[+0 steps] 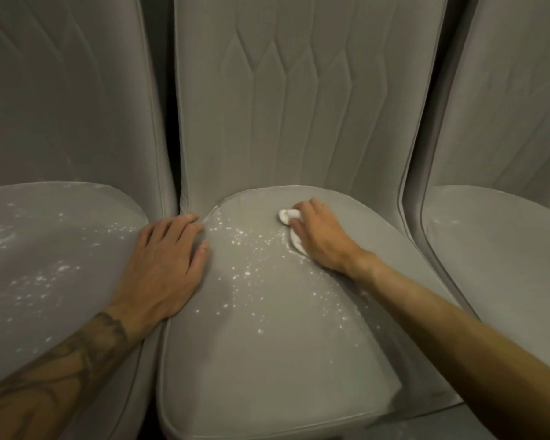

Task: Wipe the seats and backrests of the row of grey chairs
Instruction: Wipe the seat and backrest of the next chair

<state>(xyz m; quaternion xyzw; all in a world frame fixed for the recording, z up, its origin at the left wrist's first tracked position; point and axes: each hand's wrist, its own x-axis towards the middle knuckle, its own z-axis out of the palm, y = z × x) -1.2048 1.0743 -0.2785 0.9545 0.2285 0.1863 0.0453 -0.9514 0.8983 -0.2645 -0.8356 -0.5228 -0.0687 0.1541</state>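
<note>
Three grey upholstered chairs stand side by side. The middle chair's seat (pixel 267 344) is speckled with white powder (pixel 251 249). Its quilted backrest (pixel 299 106) rises behind. My right hand (pixel 321 236) presses a small crumpled white cloth (pixel 288 215) onto the far part of that seat, fingers curled over it. My left hand (pixel 165 265) rests flat on the seat's left edge, fingers straight, holding nothing. The left chair's seat (pixel 61 265) also carries white specks.
The right chair's seat (pixel 505 265) and backrest (pixel 505 106) look mostly free of specks. Narrow dark gaps separate the chair backs. The left chair's backrest (pixel 61 90) fills the upper left.
</note>
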